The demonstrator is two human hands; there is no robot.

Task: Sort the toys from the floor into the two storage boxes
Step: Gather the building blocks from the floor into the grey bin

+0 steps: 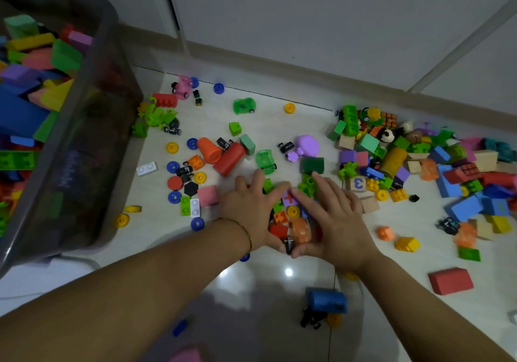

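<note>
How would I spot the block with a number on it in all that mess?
Start at the big toy heap on the right of the floor. At its near left edge, just past the right hand, lies a pale wooden cube. Unlike the studded plastic bricks beside it, it bears a blue 3.

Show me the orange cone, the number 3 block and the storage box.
orange cone (208, 151): head view, side wall
number 3 block (357, 184): head view, printed face
storage box (96, 140): head view, outer wall
</note>
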